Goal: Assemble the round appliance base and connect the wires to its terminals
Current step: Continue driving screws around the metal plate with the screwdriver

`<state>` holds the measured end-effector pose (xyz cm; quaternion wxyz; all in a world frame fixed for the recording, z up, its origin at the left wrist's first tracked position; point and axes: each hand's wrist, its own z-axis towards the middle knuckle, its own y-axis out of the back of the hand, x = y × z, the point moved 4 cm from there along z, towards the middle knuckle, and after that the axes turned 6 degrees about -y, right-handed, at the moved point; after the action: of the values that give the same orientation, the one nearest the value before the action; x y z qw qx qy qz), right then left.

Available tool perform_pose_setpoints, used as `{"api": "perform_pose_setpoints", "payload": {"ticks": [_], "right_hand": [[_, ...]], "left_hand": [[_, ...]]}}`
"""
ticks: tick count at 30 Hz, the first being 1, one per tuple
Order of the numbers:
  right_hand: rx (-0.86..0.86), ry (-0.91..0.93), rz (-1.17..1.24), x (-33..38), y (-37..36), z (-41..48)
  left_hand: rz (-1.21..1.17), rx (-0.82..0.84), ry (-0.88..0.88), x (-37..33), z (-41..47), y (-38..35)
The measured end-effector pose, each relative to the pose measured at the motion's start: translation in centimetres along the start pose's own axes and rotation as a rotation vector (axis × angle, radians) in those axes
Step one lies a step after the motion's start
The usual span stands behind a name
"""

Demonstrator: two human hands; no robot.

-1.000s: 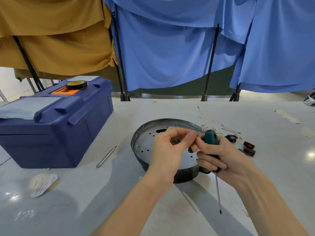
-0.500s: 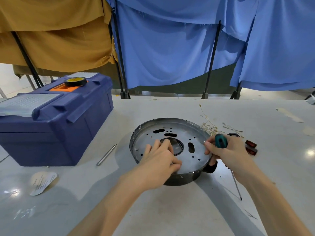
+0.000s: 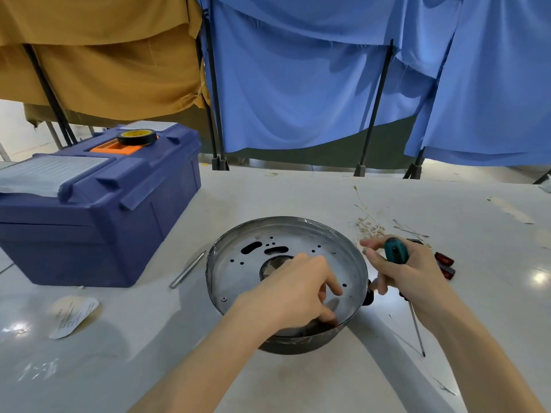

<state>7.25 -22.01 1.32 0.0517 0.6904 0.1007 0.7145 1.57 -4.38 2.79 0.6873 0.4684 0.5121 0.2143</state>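
Fingers (image 3: 333,289) of the left hand (image 3: 293,293) are bending down into the base (image 3: 238,248), their tips touching its holed plate by the near right rim. Whether they are pinching anything there is not showing. Just right of them, past the rim, the right hand (image 3: 411,275) is gripping a screwdriver (image 3: 396,252). Its lower fingers are wrapping the teal handle while the forefinger and thumb are sticking out, blurred, towards the rim. The shaft is pointing down and back towards the person, its tip lying close to the table (image 3: 268,192). The base is sitting on the table under the left hand, its rim standing up round the plate. Beyond the right hand, wires (image 3: 369,226) are lying loose, and red switches (image 3: 445,260) are lying just right of it. Left of the left hand a rod (image 3: 187,269) is lying beside the base. Farther left a toolbox (image 3: 98,216) is carrying a tape roll (image 3: 137,137), with a paper tag (image 3: 74,315) lying nearer the person.
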Motion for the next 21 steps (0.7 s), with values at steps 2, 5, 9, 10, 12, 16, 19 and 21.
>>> {"api": "perform_pose_setpoints", "payload": {"ticks": [2,5,9,10,12,16,19,21], "right_hand": [[-0.002,-0.091,-0.030,-0.7,0.2,0.2],[-0.007,-0.219,-0.031,-1.7,0.3,0.4],[0.018,-0.312,-0.079,-2.5,-0.1,0.4],[0.033,-0.327,-0.086,-2.6,-0.2,0.4],[0.052,-0.355,-0.092,-2.9,-0.4,0.5],[0.082,-0.425,-0.007,-3.1,-0.3,0.4],[0.135,-0.488,0.119,-3.1,-0.3,0.1],[0.133,-0.530,0.189,-3.2,-0.4,0.0]], "left_hand": [[-0.023,-0.004,0.011,1.0,0.1,0.1],[-0.036,-0.019,0.034,2.2,-0.2,0.5],[-0.126,-0.011,-0.013,2.3,-1.0,0.6],[-0.125,-0.015,-0.031,2.1,-1.1,0.5],[-0.098,-0.034,-0.067,1.6,-1.2,0.3],[-0.064,-0.058,-0.128,1.1,-1.7,0.1],[-0.065,-0.029,-0.095,0.6,-2.8,0.0],[-0.017,-0.004,-0.089,-0.1,-3.7,-0.3]]}}
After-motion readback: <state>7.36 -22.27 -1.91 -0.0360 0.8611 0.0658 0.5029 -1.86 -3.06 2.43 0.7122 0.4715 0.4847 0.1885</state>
